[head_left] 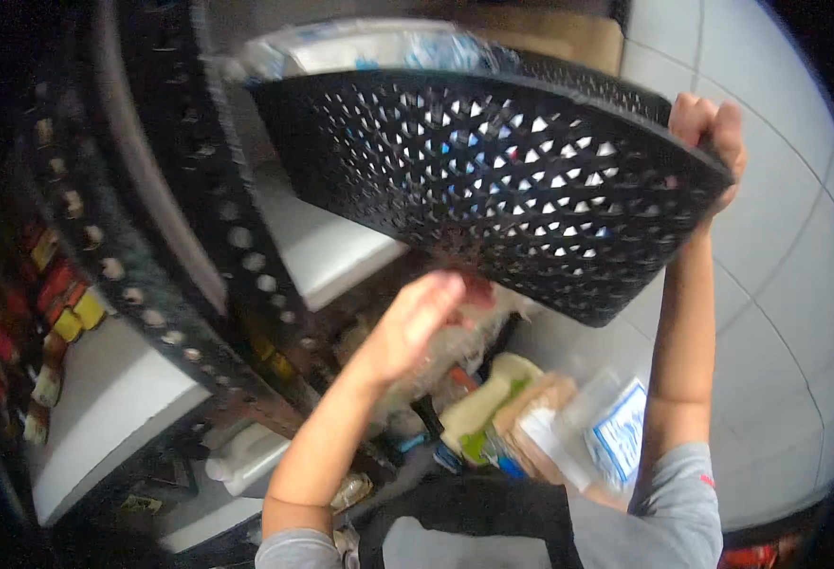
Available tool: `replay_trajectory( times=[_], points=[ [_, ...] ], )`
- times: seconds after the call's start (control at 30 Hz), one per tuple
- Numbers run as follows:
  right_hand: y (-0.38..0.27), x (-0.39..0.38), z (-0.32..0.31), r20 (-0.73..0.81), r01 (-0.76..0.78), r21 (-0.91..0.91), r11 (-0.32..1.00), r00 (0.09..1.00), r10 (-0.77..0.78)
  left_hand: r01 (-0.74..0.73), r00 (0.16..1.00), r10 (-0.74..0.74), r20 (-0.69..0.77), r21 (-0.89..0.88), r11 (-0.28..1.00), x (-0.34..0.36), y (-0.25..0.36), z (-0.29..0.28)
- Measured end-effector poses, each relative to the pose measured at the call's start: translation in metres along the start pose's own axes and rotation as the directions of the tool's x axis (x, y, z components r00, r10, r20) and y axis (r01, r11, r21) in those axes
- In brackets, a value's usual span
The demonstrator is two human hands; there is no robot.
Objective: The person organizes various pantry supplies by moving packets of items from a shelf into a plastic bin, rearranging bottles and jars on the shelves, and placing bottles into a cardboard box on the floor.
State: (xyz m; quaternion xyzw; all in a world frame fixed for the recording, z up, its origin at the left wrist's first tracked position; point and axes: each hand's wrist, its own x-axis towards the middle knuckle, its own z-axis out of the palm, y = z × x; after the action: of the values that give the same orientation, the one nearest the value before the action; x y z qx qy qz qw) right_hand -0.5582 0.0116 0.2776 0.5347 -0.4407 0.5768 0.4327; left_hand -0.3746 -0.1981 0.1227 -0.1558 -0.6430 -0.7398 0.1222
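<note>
A black perforated plastic basket (483, 171) with white and blue packaged items (369, 52) on top is raised and tilted in front of me. My right hand (720, 142) is wrapped round its upper right corner. My left hand (426, 318) is just below the basket's lower edge, blurred, with fingers extended; I cannot tell whether they touch the basket. Behind the basket's lower left is a white shelf board (331, 261).
Black slotted metal uprights (246, 256) stand at left, beside a lower white shelf (113, 398) with small red and yellow packages (66, 294). A cardboard box (568, 38) is behind the basket. Assorted bags and packets (540, 436) lie below, on the tiled floor (768, 313).
</note>
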Motion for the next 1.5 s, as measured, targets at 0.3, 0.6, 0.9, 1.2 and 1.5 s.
replay_trajectory(
  times=[0.3,0.6,0.9,1.2,1.5],
  points=[
    [-0.052,0.000,-0.117,-0.060,-0.148,0.449,0.881,0.979,0.195,-0.210,0.978,0.134,-0.163,-0.716,0.666,0.083,-0.075,0.001],
    [-0.120,-0.097,-0.263,0.312,-0.055,0.203,0.978,0.950,-0.012,0.026,0.994,-0.105,-0.042,-0.817,0.576,0.044,-0.177,0.080],
    [-0.184,-0.293,-0.225,-0.404,-0.850,0.410,0.332,0.157,0.901,0.316,0.869,-0.496,-0.003,-0.767,0.559,-0.074,-0.284,0.095],
    [-0.158,-0.356,-0.270,-0.110,-0.903,0.403,-0.150,-0.210,0.971,0.527,0.660,-0.745,-0.098,-0.646,0.552,-0.150,-0.283,0.060],
    [-0.131,-0.394,-0.247,-0.174,-0.980,0.116,-0.162,-0.180,0.968,0.781,0.435,-0.900,-0.002,-0.497,0.378,-0.131,-0.337,0.063]
  ],
)
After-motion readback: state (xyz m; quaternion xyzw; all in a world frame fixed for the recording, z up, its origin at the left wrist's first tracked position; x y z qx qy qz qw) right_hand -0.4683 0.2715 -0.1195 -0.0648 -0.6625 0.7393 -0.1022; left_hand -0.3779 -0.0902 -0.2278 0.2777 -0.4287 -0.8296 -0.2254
